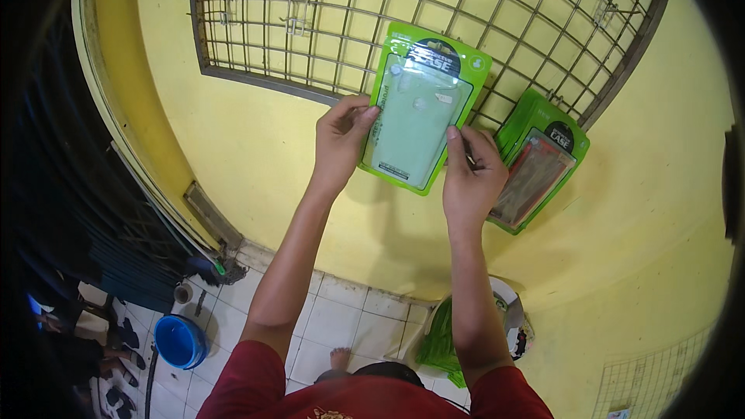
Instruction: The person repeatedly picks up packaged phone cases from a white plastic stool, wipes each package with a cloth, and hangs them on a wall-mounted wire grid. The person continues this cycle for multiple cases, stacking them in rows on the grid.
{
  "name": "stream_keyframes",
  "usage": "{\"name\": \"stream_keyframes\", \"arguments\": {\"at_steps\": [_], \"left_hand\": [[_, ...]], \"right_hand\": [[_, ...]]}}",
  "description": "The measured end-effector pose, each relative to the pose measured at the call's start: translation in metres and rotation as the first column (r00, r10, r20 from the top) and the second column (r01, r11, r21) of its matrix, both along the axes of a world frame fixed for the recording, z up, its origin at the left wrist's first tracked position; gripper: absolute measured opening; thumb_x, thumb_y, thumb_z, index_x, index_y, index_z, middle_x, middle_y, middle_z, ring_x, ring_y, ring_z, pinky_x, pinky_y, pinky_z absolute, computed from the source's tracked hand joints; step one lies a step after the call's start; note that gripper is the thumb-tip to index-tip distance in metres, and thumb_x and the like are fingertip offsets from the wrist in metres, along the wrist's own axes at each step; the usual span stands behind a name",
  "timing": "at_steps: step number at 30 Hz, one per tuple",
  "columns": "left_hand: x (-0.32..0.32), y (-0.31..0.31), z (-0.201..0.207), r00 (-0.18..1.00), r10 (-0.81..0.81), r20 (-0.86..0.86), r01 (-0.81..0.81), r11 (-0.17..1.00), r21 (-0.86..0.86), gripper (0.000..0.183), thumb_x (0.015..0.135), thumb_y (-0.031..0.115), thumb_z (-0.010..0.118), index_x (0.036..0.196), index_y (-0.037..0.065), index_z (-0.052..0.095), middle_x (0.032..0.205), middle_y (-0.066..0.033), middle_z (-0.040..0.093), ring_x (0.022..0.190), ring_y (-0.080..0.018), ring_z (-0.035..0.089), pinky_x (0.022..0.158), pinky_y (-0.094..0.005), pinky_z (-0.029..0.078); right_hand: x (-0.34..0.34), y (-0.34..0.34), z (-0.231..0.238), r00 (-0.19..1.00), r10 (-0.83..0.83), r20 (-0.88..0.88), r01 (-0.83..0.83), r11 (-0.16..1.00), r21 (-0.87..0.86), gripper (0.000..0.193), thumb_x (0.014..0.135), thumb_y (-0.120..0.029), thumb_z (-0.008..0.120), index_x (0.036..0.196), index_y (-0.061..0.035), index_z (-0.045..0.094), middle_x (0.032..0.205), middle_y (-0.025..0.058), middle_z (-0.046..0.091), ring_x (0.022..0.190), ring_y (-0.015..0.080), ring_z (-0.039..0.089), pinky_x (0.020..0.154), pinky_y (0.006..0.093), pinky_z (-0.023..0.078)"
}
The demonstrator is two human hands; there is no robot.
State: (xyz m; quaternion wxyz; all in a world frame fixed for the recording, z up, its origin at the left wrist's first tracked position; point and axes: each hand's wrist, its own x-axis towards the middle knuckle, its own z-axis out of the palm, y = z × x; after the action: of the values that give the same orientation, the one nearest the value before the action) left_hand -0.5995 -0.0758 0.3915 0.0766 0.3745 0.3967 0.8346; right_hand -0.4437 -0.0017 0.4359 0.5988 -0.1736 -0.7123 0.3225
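Note:
Between my two hands is a green phone case package with a clear front, a pale mint case showing inside. My left hand pinches its left edge, thumb on the front. On the opposite edge, the fingers of my right hand are closed, with the thumb on the front. The package is held upright, slightly tilted, in front of the lower part of a wire grid rack on the yellow wall. Just right of my right hand, similar green packages hang from the rack, the front one with a dark, reddish-edged case.
Below my right forearm stands a round white container with green packages beside it. A blue bucket stands on the white tiled floor at the lower left. Another person's feet show at the far left. Small wire hooks stick out from the rack.

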Motion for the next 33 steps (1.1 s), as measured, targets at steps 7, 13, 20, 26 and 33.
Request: {"name": "stream_keyframes", "arguments": {"at_steps": [7,13,20,26,33], "left_hand": [[-0.012,0.018,0.0,1.0,-0.014,-0.028,0.012,0.998,-0.066,0.012,0.096,0.009,0.063,0.104,0.001,0.066,0.089,-0.0003,0.065,0.083,-0.0065,0.057,0.077,-0.0236,0.046],[-0.028,0.049,-0.015,1.0,-0.024,-0.021,0.022,0.995,-0.092,0.013,0.095,0.007,0.064,0.104,-0.002,0.065,0.088,-0.002,0.068,0.081,-0.0077,0.06,0.074,-0.0249,0.048],[-0.032,0.064,-0.014,0.978,0.167,-0.126,-0.193,0.953,-0.234,0.016,0.09,0.009,0.07,0.101,-0.002,0.068,0.08,-0.0056,0.068,0.074,-0.0128,0.064,0.071,-0.0275,0.051],[-0.012,0.045,-0.014,0.834,0.416,-0.364,-0.521,0.811,-0.266,0.023,0.087,0.009,0.072,0.107,0.001,0.068,0.098,-0.0097,0.068,0.084,-0.0192,0.066,0.071,-0.0317,0.054],[0.049,-0.009,-0.073,0.999,0.041,-0.027,-0.049,0.907,-0.418,0.031,0.091,0.009,0.069,0.121,0.006,0.061,0.113,-0.0057,0.064,0.091,-0.0176,0.063,0.076,-0.0309,0.054]], "right_hand": [[-0.017,0.024,-0.01,0.999,0.036,-0.025,-0.039,0.991,-0.13,0.015,0.088,-0.006,0.069,0.097,0.0063,0.07,0.086,0.0096,0.067,0.077,0.0157,0.064,0.069,0.0278,0.049],[-0.039,0.051,-0.033,0.995,-0.098,0.003,0.097,0.978,-0.184,0.021,0.088,-0.012,0.069,0.097,0.0066,0.07,0.09,0.0163,0.071,0.083,0.0252,0.068,0.079,0.0351,0.051],[-0.063,0.071,-0.048,0.979,-0.202,-0.026,0.197,0.973,-0.122,0.02,0.091,-0.01,0.066,0.099,0.0082,0.068,0.086,0.0128,0.07,0.079,0.0187,0.065,0.075,0.0314,0.05],[-0.055,0.061,-0.053,0.987,-0.155,-0.053,0.144,0.974,-0.173,0.027,0.088,-0.01,0.069,0.109,0.0055,0.065,0.103,0.0185,0.067,0.09,0.0291,0.066,0.085,0.0381,0.05],[0.001,0.01,-0.099,0.992,-0.056,0.114,0.066,0.995,-0.078,0.039,0.091,-0.006,0.067,0.128,0.0032,0.056,0.114,0.0145,0.06,0.107,0.0216,0.061,0.089,0.0332,0.052]]}}
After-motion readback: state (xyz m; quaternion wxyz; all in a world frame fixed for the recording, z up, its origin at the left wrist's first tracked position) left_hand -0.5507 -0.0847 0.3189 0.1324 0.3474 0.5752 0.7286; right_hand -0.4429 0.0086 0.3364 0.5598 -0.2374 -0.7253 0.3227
